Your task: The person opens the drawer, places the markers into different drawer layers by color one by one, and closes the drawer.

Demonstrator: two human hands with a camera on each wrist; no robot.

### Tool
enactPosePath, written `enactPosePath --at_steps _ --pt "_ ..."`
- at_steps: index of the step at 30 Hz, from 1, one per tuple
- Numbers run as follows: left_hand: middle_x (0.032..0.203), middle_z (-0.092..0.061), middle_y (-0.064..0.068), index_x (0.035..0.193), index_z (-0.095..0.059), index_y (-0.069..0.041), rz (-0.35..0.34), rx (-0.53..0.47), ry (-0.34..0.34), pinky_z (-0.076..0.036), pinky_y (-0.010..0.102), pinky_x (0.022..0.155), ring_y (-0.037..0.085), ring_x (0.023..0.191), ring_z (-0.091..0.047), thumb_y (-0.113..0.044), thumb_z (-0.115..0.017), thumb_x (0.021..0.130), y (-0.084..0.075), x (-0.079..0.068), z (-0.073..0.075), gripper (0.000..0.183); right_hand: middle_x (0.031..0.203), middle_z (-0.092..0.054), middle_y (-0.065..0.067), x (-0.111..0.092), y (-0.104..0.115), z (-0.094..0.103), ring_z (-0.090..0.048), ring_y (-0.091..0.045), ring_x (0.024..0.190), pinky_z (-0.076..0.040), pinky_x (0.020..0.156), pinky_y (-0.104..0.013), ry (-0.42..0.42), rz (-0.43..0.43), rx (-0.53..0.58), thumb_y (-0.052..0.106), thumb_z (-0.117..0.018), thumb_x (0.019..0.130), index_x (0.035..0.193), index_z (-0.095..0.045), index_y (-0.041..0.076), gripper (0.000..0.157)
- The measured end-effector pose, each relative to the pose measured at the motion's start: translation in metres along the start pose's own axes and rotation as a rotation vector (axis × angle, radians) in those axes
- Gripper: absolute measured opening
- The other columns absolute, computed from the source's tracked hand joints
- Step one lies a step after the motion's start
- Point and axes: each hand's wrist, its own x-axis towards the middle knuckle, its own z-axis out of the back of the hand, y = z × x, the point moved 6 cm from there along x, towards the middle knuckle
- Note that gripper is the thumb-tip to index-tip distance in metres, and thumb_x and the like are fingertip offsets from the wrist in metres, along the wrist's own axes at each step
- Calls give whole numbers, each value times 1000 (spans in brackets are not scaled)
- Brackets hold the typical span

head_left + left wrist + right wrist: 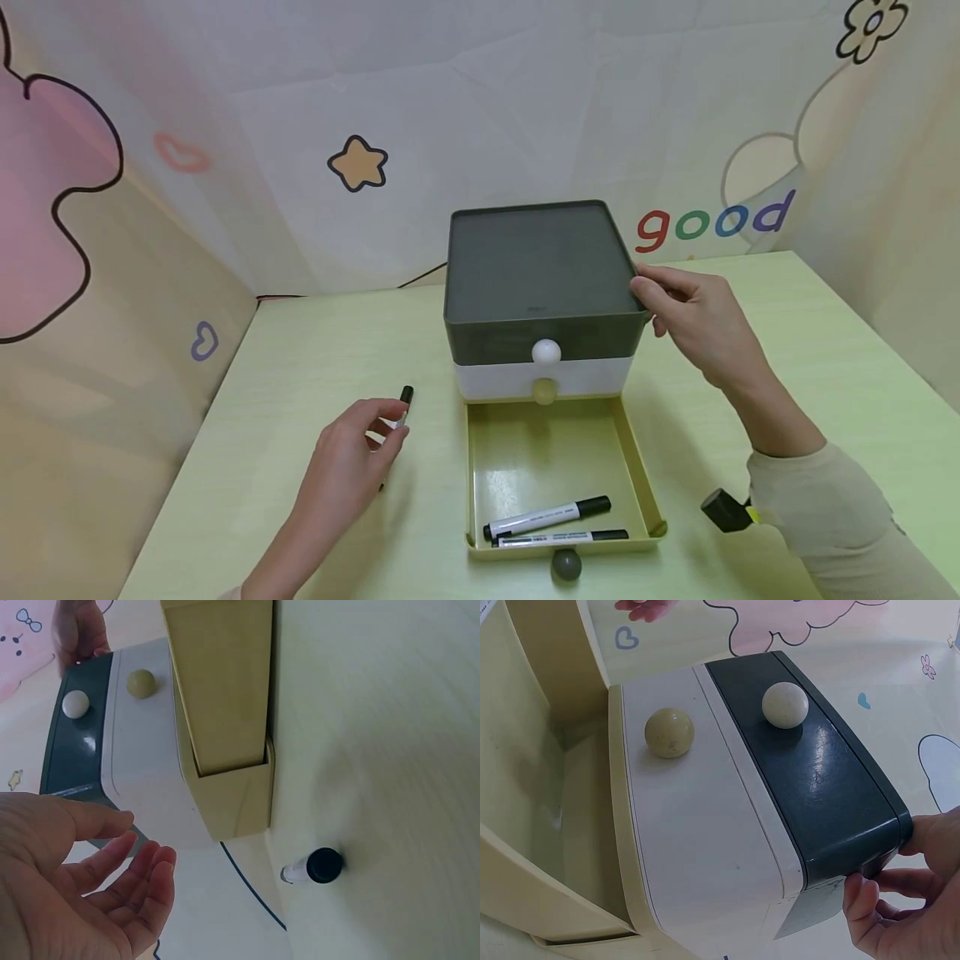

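Observation:
A small storage box with stacked drawers [543, 337] stands on the table, dark grey above white above yellow-green. Its bottom drawer [547, 467] is pulled out and holds two markers [551, 515] near the front. My right hand [693, 312] grips the right edge of the dark grey top, thumb over the rim, as the right wrist view [911, 892] also shows. Left of the box, my left hand [352, 454] hovers with loosely bent fingers and nothing between them. Below it lies another black-capped marker [311, 866], apart from the fingers and partly hidden by them in the head view.
Round knobs, white [546, 352], yellow-green [544, 391] and dark grey [566, 565], stick out from the drawer fronts. A black object [726, 510] is by the right sleeve. A printed curtain [360, 92] hangs behind the table [315, 350].

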Motion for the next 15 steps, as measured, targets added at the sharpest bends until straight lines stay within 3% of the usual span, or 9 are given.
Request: enactPosePath --at_steps 9,15 --pt "111 -74 7 117 -73 -5 17 0 -7 -56 33 74 17 88 -69 -4 -75 93 15 8 -1 25 90 -64 -7 1 0 0 -57 -15 68 -34 52 -34 2 9 14 29 -59 106 143 -60 3 45" --pt "109 -73 12 117 -71 1 54 26 29 -55 34 72 23 90 -70 -2 -75 91 26 16 -9 26 90 -64 -7 1 -1 0 -56 -15 68 -35 53 -33 5 4 15 28 -59 107 144 -60 3 45"
